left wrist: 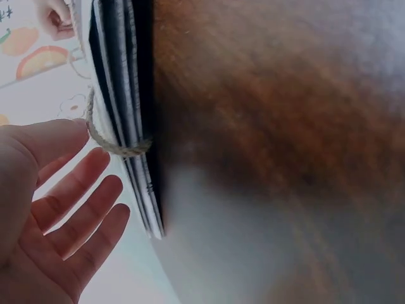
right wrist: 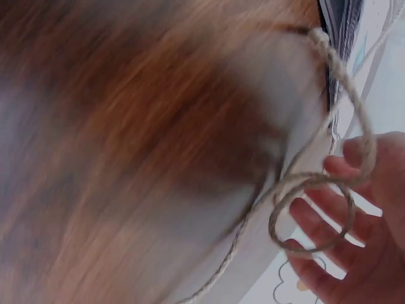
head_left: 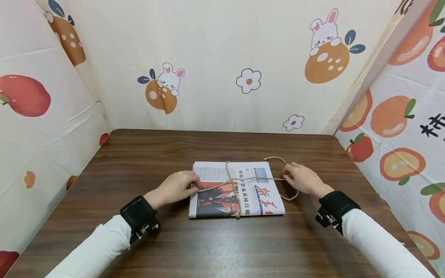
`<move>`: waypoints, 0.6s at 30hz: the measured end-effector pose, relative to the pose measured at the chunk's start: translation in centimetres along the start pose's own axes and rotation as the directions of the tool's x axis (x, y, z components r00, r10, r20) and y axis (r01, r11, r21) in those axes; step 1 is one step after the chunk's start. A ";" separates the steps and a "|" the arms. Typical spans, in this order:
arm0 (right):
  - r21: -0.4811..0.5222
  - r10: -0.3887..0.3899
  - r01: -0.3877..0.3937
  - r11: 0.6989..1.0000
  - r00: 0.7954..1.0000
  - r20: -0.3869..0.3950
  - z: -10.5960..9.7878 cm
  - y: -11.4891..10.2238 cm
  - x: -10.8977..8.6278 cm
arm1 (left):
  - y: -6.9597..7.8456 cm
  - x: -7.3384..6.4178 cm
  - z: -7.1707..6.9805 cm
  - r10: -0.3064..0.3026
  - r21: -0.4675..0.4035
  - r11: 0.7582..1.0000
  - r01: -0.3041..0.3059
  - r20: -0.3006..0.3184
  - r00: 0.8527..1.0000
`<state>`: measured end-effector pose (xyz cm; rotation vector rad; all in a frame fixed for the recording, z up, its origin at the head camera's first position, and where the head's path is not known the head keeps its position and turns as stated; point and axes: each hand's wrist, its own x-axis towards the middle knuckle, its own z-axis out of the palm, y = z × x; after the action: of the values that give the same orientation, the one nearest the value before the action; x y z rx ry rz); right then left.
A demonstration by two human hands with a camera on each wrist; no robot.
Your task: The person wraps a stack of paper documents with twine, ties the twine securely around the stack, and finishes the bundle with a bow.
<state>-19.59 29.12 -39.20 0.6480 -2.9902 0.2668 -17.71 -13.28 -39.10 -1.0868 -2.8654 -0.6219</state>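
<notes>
A folded stack of newspapers (head_left: 212, 173) lies on the table, with thin beige twine (head_left: 248, 178) crossing over its top both ways. At its left edge my left hand (head_left: 179, 186) pinches the twine between thumb and index finger. In the left wrist view the twine (left wrist: 126, 151) bends round the side of the stack, and the other fingers (left wrist: 95, 202) are spread apart. My right hand (head_left: 303, 178), just off the stack's right side, pinches the twine. A loop of twine (right wrist: 310, 251) hangs by its fingers in the right wrist view.
The brown wooden table (head_left: 156, 146) extends around the stack on all sides. Printed cloth (head_left: 208, 46) with rabbits, fruit and flowers hangs behind the table and along both sides. A dark band with a small device (head_left: 139, 218) is on each wrist.
</notes>
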 end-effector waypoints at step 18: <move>-0.100 0.049 -0.058 0.993 0.994 -0.097 -1.4 3.6 -1.9 | -0.3 -0.6 -1.0 -0.014 0.008 1.000 0.015 -0.063 0.998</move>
<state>-19.33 33.35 -38.60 0.5301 -2.9109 0.1408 -17.61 -14.21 -38.40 -1.0270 -2.8228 -0.6318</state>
